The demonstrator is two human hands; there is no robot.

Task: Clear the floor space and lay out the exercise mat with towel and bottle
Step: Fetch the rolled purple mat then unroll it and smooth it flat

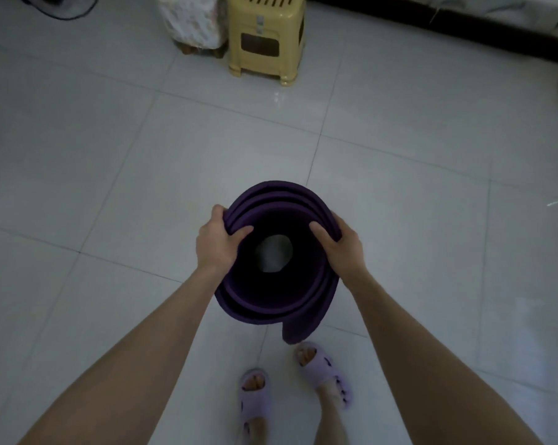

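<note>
A dark purple exercise mat (272, 200), loosely rolled, stands on end in front of me, and I look straight down its hollow core to the floor tile. My left hand (218, 240) grips the top rim on the left, thumb inside the roll. My right hand (338, 248) grips the rim on the right the same way. A loose flap of the mat hangs at the lower right near my feet. No towel or bottle is in view.
A yellow plastic stool (266, 40) stands at the back, with a floral cloth-covered item (191, 20) to its left. Dark cables (59, 9) lie at the far left. A dark furniture edge (447, 25) runs along the back right. My feet in lilac slippers (322, 370) stand on white tiles.
</note>
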